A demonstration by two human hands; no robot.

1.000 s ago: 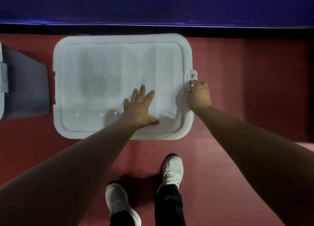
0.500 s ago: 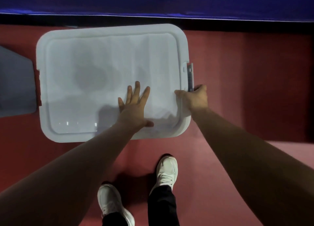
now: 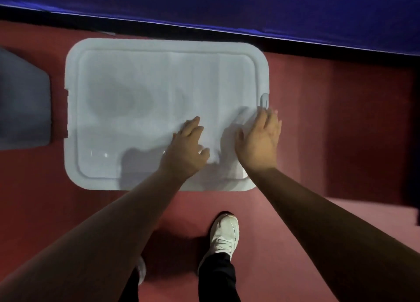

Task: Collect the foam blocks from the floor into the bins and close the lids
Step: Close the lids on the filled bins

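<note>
Head view: smooth, rounded-rectangular translucent lid (image 3: pixel 145 102) covers the bin at frame centre on red carpet (image 3: pixel 318 131). Left hand (image 3: pixel 185 147) and right hand (image 3: pixel 260 140) rest spread, holding nothing, near its right latch (image 3: pixel 265 100).

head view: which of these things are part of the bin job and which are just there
Job:
lid, on the bin
latch, right edge
left hand, on the lid
right hand, by the latch

Just there:
grey shape, left
red floor
blue wall
white shoe
</note>
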